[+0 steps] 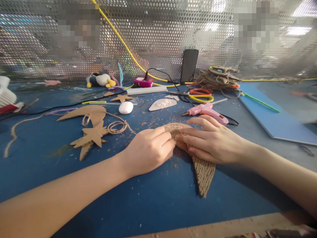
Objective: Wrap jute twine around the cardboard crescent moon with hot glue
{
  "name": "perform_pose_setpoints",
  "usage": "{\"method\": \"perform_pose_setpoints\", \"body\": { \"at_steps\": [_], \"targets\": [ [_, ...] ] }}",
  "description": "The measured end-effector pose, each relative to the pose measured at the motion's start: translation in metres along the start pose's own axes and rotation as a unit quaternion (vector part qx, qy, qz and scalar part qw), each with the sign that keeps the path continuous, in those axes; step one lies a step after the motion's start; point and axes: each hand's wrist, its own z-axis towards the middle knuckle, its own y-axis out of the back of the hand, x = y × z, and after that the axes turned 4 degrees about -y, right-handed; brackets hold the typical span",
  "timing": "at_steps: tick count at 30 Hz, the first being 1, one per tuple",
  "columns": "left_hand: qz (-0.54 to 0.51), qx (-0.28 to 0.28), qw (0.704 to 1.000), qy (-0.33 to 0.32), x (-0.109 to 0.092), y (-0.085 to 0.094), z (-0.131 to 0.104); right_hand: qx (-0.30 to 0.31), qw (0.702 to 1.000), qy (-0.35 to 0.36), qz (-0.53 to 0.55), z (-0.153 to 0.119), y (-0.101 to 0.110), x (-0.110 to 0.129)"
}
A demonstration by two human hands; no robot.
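A cardboard crescent [205,175] covered in rows of brown twine lies on the blue tabletop, one pointed end toward me. My left hand [151,150] is closed at its left part, fingers curled and hiding that end. Loose twine [118,127] runs from a small coil to behind this hand; whether the fingers also pinch it is hidden. Across the crescent's upper curve lies my right hand [213,138], its fingers stretched out and apart, pressing on the twine rows. Close behind the right hand rests a pink glue gun [208,110].
Cardboard stars [92,137] and a bare cardboard crescent [95,112] lie left, near a white egg-shaped piece [125,107]. Scissors [201,96], a twine bundle [219,77] and an upright phone [189,65] stand behind. A blue board [277,115] is at right.
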Motion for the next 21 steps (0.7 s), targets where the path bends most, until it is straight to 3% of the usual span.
{"method": "perform_pose_setpoints", "body": {
  "at_steps": [21],
  "targets": [
    [0.036, -0.016, 0.999, -0.018, -0.0006, -0.0010, -0.0006, -0.020, 0.999, 0.019, -0.039, 0.0031, 0.0013, 0.0020]
  ]
}}
